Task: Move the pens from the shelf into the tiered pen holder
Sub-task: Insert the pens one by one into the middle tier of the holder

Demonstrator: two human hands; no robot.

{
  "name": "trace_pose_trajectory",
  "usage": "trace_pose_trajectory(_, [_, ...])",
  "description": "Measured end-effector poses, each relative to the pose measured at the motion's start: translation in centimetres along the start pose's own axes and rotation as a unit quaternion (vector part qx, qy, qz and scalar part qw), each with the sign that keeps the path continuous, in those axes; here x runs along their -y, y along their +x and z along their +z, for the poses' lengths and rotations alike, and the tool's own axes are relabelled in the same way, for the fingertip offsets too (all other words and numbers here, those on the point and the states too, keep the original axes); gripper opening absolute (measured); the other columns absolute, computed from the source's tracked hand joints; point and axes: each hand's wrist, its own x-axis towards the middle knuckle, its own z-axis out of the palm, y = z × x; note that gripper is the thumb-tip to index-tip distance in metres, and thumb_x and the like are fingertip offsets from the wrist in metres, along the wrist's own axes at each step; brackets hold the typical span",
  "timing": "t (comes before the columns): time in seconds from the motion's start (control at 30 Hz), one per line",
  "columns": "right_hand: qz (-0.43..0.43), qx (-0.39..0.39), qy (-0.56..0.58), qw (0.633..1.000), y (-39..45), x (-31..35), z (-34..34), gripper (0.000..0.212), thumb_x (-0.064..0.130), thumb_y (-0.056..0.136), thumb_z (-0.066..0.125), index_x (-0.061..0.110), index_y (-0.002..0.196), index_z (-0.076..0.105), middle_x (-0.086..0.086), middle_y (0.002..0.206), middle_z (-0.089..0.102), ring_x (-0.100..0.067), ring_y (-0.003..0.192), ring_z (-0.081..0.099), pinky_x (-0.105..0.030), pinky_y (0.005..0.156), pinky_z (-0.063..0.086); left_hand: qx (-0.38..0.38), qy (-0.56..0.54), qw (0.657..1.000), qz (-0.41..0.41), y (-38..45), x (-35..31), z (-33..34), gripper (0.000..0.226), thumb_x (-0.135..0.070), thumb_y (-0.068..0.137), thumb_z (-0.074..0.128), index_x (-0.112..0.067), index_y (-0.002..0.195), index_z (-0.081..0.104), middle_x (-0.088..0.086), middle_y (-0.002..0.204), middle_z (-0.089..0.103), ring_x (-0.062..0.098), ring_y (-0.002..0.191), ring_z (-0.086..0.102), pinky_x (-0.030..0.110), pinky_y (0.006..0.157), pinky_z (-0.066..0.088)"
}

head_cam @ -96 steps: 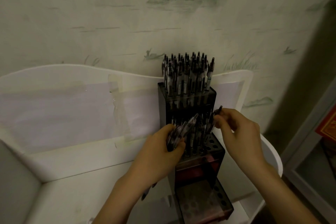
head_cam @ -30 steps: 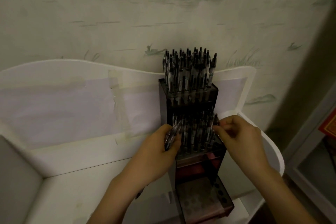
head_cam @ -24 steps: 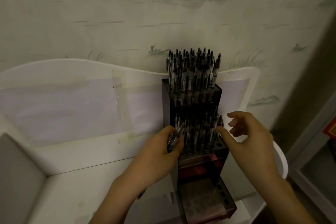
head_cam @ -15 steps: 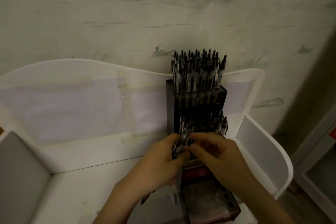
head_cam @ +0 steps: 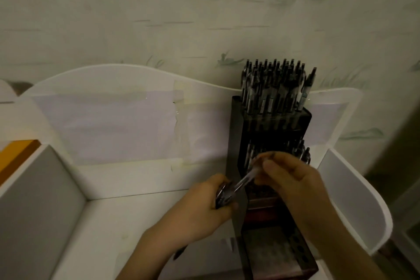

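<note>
Two hands sorting pens at a dark tiered pen holder on a white shelf.

At lower centre the left hand [head_cam: 204,207] grips a bundle of pens [head_cam: 223,195]; the right hand [head_cam: 293,179] pinches a single pen [head_cam: 246,178] slanting up out of that bundle. Right of centre, the pen holder [head_cam: 236,143] has its top tier packed with upright pens [head_cam: 275,88], its lowest tier showing bare holes, against the shelf [head_cam: 113,223] back.

Left hand [head_cam: 200,209] and right hand [head_cam: 293,182] bare; forearms uncovered, no sleeves; no rings or watch visible.
</note>
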Motion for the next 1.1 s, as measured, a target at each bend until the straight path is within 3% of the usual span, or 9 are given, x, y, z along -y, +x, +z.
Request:
trace_pose_trajectory(0.07, [-0.025, -0.034, 0.046, 0.998, 0.5, 1.3, -0.7, 0.018, 0.006, 0.096, 0.047, 0.003, 0.102, 0.065, -0.012, 0.094, 0.074, -0.027, 0.089, 0.072, -0.032, 0.076, 0.060, -0.011, 0.042, 0.999, 0.004, -0.1, 0.8, -0.2, 0.017, -0.029, 0.090, 0.064, -0.032, 0.087, 0.048, -0.012, 0.068, 0.053, -0.003, 0.055, 0.050, 0.016, 0.055, 0.040])
trace_pose_trajectory(0.13, [-0.069, -0.070, 0.035, 0.995, 0.9, 2.6, -1.4, 0.017, 0.003, 0.097, 0.047, 0.004, 0.101, 0.063, -0.012, 0.092, 0.075, -0.027, 0.088, 0.073, -0.031, 0.074, 0.059, -0.020, 0.049, 0.999, 0.002, -0.2, 1.2, -0.3, 0.018, -0.032, 0.090, 0.064, -0.034, 0.089, 0.047, -0.013, 0.072, 0.055, -0.006, 0.059, 0.050, 0.012, 0.055, 0.037])
trace_pose_trajectory(0.27, [-0.141, -0.100, -0.103, 0.980, 0.9, 3.1, -2.2, 0.016, 0.007, 0.094, 0.055, 0.016, 0.100, 0.066, 0.000, 0.090, 0.076, -0.017, 0.086, 0.073, -0.028, 0.081, 0.058, -0.020, 0.056, 0.998, -0.009, 0.0, 1.7, -0.3, 0.022, -0.039, 0.089, 0.064, -0.034, 0.100, 0.045, -0.012, 0.075, 0.052, -0.002, 0.060, 0.049, 0.011, 0.054, 0.034])
trace_pose_trajectory(0.4, [-0.133, -0.091, -0.189, 0.969, 0.6, 1.6, -1.8, 0.016, 0.017, 0.093, 0.059, 0.024, 0.104, 0.067, 0.008, 0.093, 0.075, -0.009, 0.090, 0.071, -0.034, 0.088, 0.056, 0.020, 0.045, 0.999, -0.018, 0.1, 2.2, -0.6, 0.024, -0.027, 0.090, 0.060, -0.035, 0.104, 0.042, -0.005, 0.076, 0.056, 0.002, 0.061, 0.049, 0.020, 0.061, 0.043])
trace_pose_trajectory(0.57, [-0.126, -0.083, -0.209, 0.966, 0.5, 0.9, -1.3, 0.018, 0.021, 0.091, 0.060, 0.025, 0.107, 0.066, 0.013, 0.093, 0.074, -0.003, 0.089, 0.069, -0.022, 0.085, 0.054, 0.071, 0.033, 0.997, -0.014, 0.1, 2.9, -0.9, 0.023, -0.019, 0.094, 0.049, -0.029, 0.111, 0.038, -0.003, 0.079, 0.049, 0.006, 0.065, 0.043, 0.026, 0.064, 0.041])
trace_pose_trajectory(0.7, [-0.126, -0.064, -0.234, 0.962, 0.2, 0.8, -0.8, 0.018, 0.019, 0.088, 0.063, 0.025, 0.105, 0.067, 0.019, 0.089, 0.072, 0.001, 0.085, 0.069, -0.010, 0.079, 0.052, 0.049, 0.044, 0.998, -0.005, 0.2, 3.2, -1.0, 0.016, -0.026, 0.099, 0.047, -0.026, 0.111, 0.038, -0.008, 0.078, 0.046, 0.002, 0.063, 0.040, 0.022, 0.065, 0.039])
trace_pose_trajectory(0.87, [-0.133, -0.071, -0.291, 0.945, -0.1, -0.6, -0.3, 0.016, 0.019, 0.085, 0.070, 0.022, 0.101, 0.071, 0.018, 0.082, 0.072, 0.003, 0.082, 0.068, -0.008, 0.076, 0.051, 0.010, 0.047, 0.999, -0.005, 0.0, 2.9, -1.0, 0.012, -0.034, 0.100, 0.046, -0.028, 0.108, 0.039, -0.002, 0.097, 0.059, 0.009, 0.080, 0.056, 0.030, 0.077, 0.048])
trace_pose_trajectory(1.0, [-0.150, -0.090, -0.323, 0.930, -0.3, -2.2, 0.3, 0.020, 0.025, 0.082, 0.070, 0.016, 0.100, 0.073, 0.019, 0.083, 0.069, 0.007, 0.082, 0.065, -0.001, 0.073, 0.047, -0.011, 0.033, 0.999, -0.006, -0.1, 2.9, -0.9, 0.008, -0.036, 0.099, 0.045, -0.030, 0.103, 0.042, -0.008, 0.078, 0.054, 0.002, 0.059, 0.049, 0.023, 0.061, 0.043])
trace_pose_trajectory(1.1, [-0.155, -0.104, -0.325, 0.927, -0.3, -2.1, 0.2, 0.023, 0.027, 0.080, 0.071, 0.016, 0.100, 0.074, 0.021, 0.082, 0.068, 0.007, 0.081, 0.065, -0.002, 0.074, 0.047, -0.014, 0.030, 0.999, 0.004, -0.2, 2.6, -1.1, 0.008, -0.037, 0.100, 0.043, -0.030, 0.102, 0.042, -0.007, 0.075, 0.054, 0.003, 0.059, 0.050, 0.030, 0.062, 0.048])
